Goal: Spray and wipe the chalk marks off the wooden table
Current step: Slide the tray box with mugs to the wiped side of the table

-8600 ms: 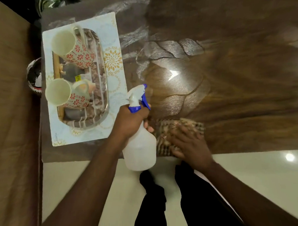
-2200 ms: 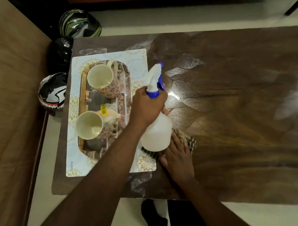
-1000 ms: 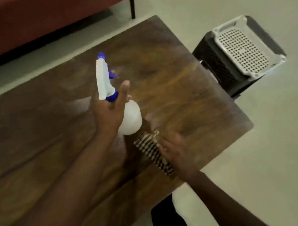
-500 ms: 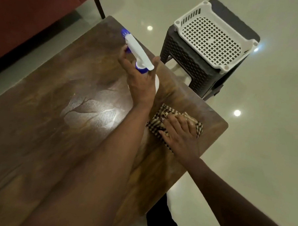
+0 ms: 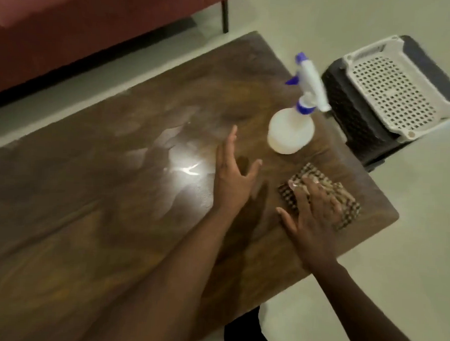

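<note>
A white spray bottle [image 5: 292,132] with a blue trigger stands upright on the wooden table [image 5: 113,217] near its far right corner. My left hand [image 5: 231,178] hovers open to the left of the bottle, fingers spread, holding nothing. My right hand [image 5: 312,215] lies flat on a checked cloth [image 5: 346,201] and presses it onto the table near the right edge. The wood to the left of my hands shines wet under a bright light glare [image 5: 185,168]. I see no clear chalk marks.
A dark wicker stool [image 5: 355,122] with a white perforated basket [image 5: 400,85] on it stands just past the table's right end. A red sofa [image 5: 83,22] lies beyond the far edge. Pale floor surrounds the table.
My left hand set the spray bottle down on the table and let go, then drew back to the left. My right hand stays on the cloth.
</note>
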A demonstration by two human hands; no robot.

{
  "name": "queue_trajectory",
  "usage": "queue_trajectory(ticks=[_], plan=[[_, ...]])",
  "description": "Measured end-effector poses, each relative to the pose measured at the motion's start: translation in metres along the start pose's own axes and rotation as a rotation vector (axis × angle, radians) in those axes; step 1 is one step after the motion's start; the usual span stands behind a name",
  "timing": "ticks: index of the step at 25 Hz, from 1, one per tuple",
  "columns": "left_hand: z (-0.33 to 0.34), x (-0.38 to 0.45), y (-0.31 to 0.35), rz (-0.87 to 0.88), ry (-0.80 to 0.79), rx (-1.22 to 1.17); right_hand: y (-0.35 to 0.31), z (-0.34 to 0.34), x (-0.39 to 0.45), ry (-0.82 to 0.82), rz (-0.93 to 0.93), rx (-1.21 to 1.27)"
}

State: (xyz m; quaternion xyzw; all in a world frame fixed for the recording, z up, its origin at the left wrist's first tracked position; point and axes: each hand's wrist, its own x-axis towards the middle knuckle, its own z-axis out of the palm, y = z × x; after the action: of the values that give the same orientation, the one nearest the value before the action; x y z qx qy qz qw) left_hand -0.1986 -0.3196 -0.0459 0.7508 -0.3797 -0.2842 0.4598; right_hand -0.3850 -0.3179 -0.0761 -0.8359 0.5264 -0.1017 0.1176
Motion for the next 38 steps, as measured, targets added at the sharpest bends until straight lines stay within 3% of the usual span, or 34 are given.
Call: queue_trajectory(ticks=[6, 11, 13, 17, 21, 25, 30, 34, 38], plan=[[-0.211, -0.112, -0.098, -0.196, 0.168, 0.035, -0.217, 0.019, -0.05, -0.17, -0.529, 0.26], [-0.409, -0.237, -0.134, -0.28, 0.448, 0.107, -0.414, 0.07, -0.119, -0.282, -0.848, 0.372], [-0.478, -0.29, -0.143, -0.301, 0.543, 0.123, -0.494, 0.09, -0.158, -0.357, -0.895, 0.445], [-0.568, -0.358, -0.175, -0.399, 0.801, 0.078, -0.585, 0.135, -0.192, -0.501, -0.911, 0.436], [-0.633, -0.379, -0.246, -0.661, 1.006, 0.001, -0.633, 0.179, -0.198, -0.59, -0.916, 0.385], [-0.67, -0.373, -0.325, -0.929, 0.801, -0.047, -0.667, 0.203, -0.206, -0.398, -0.685, 0.289], [-0.678, -0.361, -0.359, -0.984, 0.746, 0.153, -0.665, 0.227, -0.22, -0.156, -0.604, 0.188], [-0.688, -0.356, -0.367, -0.981, 0.759, 0.088, -0.682, 0.23, -0.23, -0.313, -0.337, 0.3], [-0.687, -0.353, -0.369, -0.897, 0.672, 0.015, -0.663, 0.238, -0.233, -0.28, -0.467, 0.265]])
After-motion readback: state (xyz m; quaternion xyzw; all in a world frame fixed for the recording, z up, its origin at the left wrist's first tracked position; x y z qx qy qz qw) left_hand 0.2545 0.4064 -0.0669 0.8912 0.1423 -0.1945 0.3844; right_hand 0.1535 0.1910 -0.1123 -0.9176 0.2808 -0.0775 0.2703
